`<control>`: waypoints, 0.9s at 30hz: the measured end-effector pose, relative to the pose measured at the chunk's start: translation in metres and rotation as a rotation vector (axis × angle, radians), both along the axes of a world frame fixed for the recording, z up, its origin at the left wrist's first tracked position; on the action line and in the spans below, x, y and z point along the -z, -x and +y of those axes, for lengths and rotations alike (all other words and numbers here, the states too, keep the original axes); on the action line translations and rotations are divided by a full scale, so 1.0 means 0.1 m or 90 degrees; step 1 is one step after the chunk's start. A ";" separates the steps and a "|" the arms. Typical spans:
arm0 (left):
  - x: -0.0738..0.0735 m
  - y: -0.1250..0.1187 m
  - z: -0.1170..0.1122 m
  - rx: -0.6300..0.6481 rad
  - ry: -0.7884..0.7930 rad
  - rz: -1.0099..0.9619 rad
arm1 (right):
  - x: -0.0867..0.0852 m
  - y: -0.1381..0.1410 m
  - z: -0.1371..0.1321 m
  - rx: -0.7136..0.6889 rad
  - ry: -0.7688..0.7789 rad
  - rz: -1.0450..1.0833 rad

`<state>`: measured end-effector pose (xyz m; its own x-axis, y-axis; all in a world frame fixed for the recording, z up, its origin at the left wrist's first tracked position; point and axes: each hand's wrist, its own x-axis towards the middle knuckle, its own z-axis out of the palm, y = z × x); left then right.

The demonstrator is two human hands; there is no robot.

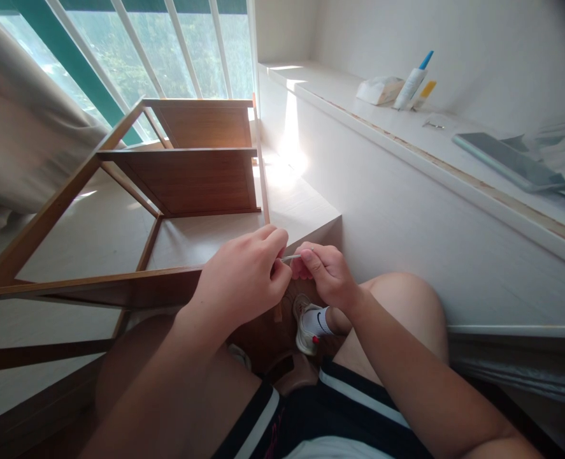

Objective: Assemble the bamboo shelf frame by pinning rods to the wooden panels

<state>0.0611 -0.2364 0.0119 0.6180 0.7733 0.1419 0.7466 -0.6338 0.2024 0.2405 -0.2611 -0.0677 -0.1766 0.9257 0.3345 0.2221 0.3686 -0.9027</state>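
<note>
Pinching a metal pin (pixel 290 257) from both ends: left hand (pixel 244 277) curled nearly closed, thumb and forefinger clamped on its left end, and right hand (pixel 323 271) folded the same way, fingertips gripping the right end. The pin sits roughly level between the two hands, just beside the near rail of a wooden shelf frame (pixel 186 178) that lies on its side by the window, above the person's knees. Off to the right, a white ledge (pixel 339 95) carries a tube (pixel 412 81) and a tablet (pixel 506 162) — well apart from the hands.
</note>
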 end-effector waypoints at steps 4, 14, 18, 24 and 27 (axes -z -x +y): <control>0.01 0.00 0.00 0.006 0.000 0.000 | -0.01 0.04 -0.04 0.009 0.049 0.043; 0.01 0.00 0.01 0.007 0.005 -0.001 | -0.02 0.14 -0.08 0.032 0.169 0.196; 0.00 0.00 0.00 0.005 0.004 0.000 | -0.02 0.15 -0.08 0.034 0.201 0.208; 0.01 0.00 -0.01 -0.001 -0.005 -0.001 | -0.03 0.16 -0.10 0.052 0.173 0.182; 0.02 0.01 -0.01 0.003 -0.008 -0.005 | -0.04 0.15 -0.10 0.049 0.161 0.173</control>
